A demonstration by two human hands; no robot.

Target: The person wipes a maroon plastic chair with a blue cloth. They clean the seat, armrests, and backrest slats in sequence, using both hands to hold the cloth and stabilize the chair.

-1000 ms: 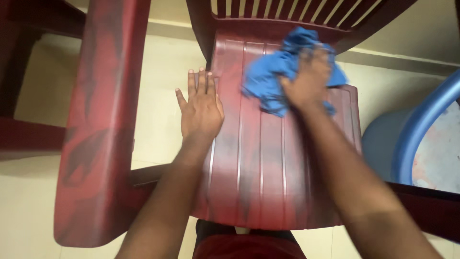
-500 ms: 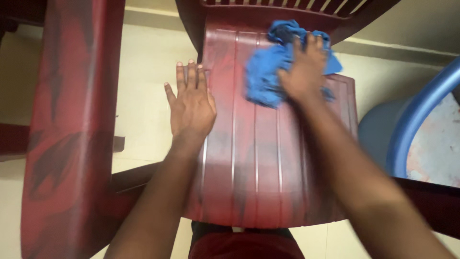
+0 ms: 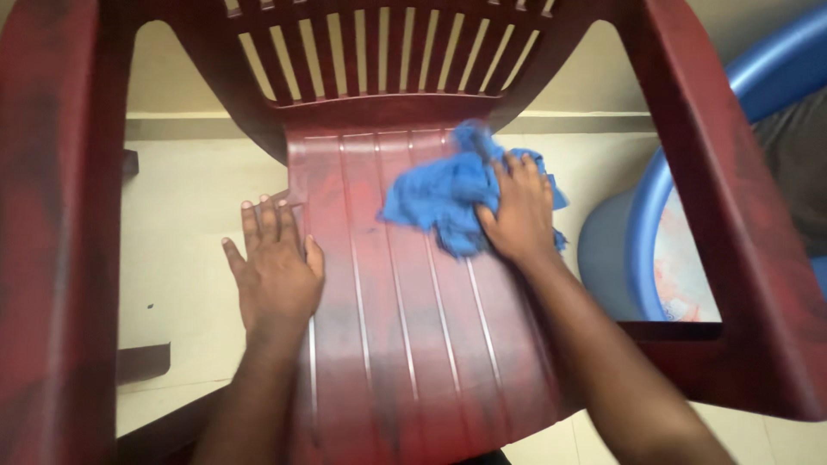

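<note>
Right hand [image 3: 517, 215] presses, fingers curled over blue cloth [image 3: 448, 202] on chair seat [image 3: 396, 344], near backrest. Left hand [image 3: 274, 271] flat, open, empty, on seat's left edge. Blue tub [image 3: 655, 224] right of chair.

Blue tub [image 3: 648, 215] on pale tile floor [image 3: 189, 224], right of everything, partly hidden. Wall skirting [image 3: 172, 125] runs along back. Dark object [image 3: 142, 362] lower left, can't tell what.
</note>
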